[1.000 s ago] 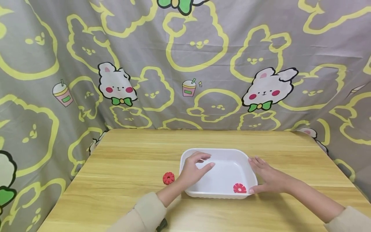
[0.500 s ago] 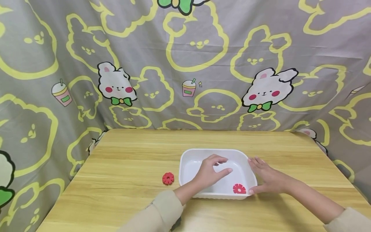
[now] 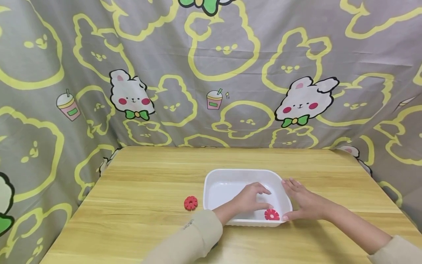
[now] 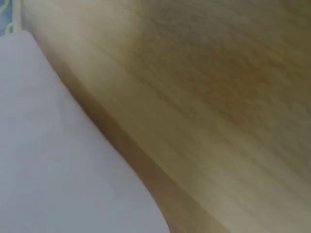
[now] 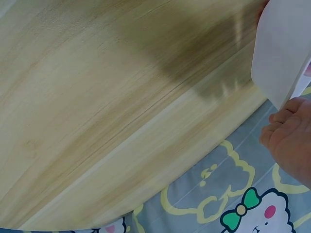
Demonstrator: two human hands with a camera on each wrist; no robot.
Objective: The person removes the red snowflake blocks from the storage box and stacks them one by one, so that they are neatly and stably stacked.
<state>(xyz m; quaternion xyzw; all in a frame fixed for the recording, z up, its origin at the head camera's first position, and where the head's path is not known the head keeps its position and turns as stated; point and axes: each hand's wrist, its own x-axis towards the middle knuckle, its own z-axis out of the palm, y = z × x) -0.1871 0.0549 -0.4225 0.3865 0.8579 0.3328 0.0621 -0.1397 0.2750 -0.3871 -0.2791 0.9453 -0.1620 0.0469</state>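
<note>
A white rectangular tub [image 3: 227, 178] stands on the wooden table. Inside its near right corner lies a red notched disc [image 3: 271, 215] with a hole in the middle. My left hand [image 3: 252, 198] reaches down into the tub, thumb and fingers spread apart and nothing between them, just left of that disc. Along the tub's right side rests my right hand [image 3: 304, 201], its fingers extended and touching the rim; the right wrist view shows this hand [image 5: 291, 133] against the white wall [image 5: 282, 48]. A second red notched disc [image 3: 191, 202] lies on the table left of the tub.
The wooden table [image 3: 132, 220] reaches back to a grey curtain [image 3: 174, 47] with yellow outlines and rabbit prints. A small dark object, mostly hidden, shows beneath the left sleeve [image 3: 204, 229].
My left hand has moved right and lower inside the tub, from its left part towards the red disc in the corner. The right hand has stayed at the rim.
</note>
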